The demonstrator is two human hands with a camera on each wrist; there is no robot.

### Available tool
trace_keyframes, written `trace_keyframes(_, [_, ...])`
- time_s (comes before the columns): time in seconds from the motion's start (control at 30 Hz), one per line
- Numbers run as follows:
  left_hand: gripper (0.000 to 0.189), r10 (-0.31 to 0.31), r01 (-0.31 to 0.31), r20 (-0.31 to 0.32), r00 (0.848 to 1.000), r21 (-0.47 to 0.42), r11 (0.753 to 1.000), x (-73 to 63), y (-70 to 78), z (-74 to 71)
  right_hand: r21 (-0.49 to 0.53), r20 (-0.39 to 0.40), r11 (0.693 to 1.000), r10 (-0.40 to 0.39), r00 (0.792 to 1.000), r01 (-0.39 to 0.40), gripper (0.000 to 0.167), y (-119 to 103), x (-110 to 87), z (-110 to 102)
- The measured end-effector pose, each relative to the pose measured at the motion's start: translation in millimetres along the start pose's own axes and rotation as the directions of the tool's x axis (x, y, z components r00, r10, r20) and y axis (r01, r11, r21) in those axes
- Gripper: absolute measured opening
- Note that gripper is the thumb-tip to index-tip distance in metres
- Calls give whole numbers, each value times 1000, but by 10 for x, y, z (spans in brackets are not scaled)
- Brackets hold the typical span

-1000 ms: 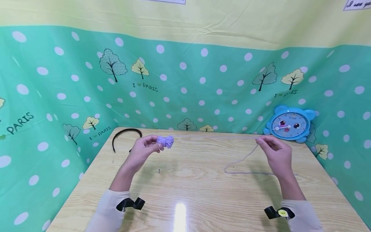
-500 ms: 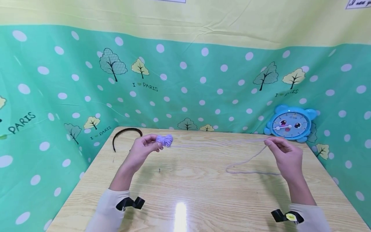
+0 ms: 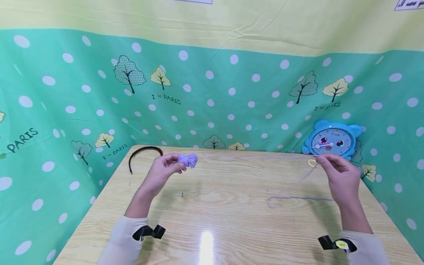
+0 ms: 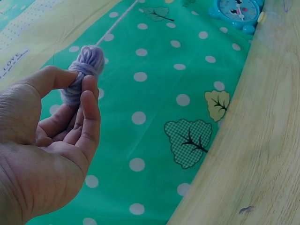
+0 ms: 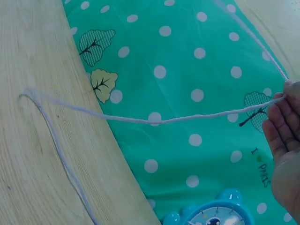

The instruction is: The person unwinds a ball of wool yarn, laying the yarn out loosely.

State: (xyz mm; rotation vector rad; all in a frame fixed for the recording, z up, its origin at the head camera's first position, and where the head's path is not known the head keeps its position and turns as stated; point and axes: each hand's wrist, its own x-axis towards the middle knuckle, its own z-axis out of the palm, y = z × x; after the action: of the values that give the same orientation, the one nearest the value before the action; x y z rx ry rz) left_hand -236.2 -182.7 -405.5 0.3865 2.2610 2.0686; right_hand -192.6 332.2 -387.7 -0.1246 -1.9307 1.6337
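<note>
A small bundle of lilac yarn (image 3: 187, 160) is pinched between the thumb and fingers of my left hand (image 3: 161, 173), above the far left part of the table. In the left wrist view the yarn bundle (image 4: 83, 70) shows its wound middle and looped end. One strand runs from it across to my right hand (image 3: 341, 180), whose thumb and fingertips pinch it in front of the clock. From those fingers the loose yarn strand (image 5: 154, 122) hangs down, bends and lies along the table, as the right wrist view shows.
A blue animal-shaped clock (image 3: 331, 141) stands at the back right, with a small yellow ring (image 3: 312, 162) before it. At the back left lies a black toothed headband (image 3: 145, 148). A tiny dark object (image 3: 182, 194) lies on the wooden table (image 3: 225, 221). Polka-dot cloth (image 3: 232, 103) hangs behind.
My right hand has moved to the right, drawing the strand farther from the bundle. The loose tail has shifted on the table, and the yellow ring has come into view. My left hand stays nearly still.
</note>
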Motion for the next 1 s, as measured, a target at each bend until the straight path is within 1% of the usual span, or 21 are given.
trace_keyframes(0.13, [31,-5,5,-3,1000,-2,1000,-6,5,0,19,-16,998,58,998,-58,20,38,70,-58])
trace_keyframes(0.27, [32,-10,10,-5,1000,-5,1000,-12,18,6,-13,-17,992,122,992,-122,21,78,117,-123])
trace_keyframes(0.37, [32,-7,7,-6,1000,-7,1000,-14,23,5,-19,-19,989,145,989,-146,25,102,141,-161])
trace_keyframes(0.43, [32,-5,5,-7,1000,-7,1000,-14,23,1,-3,-26,988,154,988,-154,28,116,153,-179])
trace_keyframes(0.67, [32,-4,4,-12,1000,-6,1000,-12,18,-15,38,-57,976,215,975,-213,29,141,179,-283])
trace_keyframes(0.83, [30,-3,2,-20,1000,-9,1000,-14,26,-32,69,-117,970,242,963,-235,30,136,214,-374])
trace_keyframes(1.0, [27,-5,4,-23,1000,-9,1000,-14,30,-43,115,-182,967,247,952,-229,30,139,241,-456])
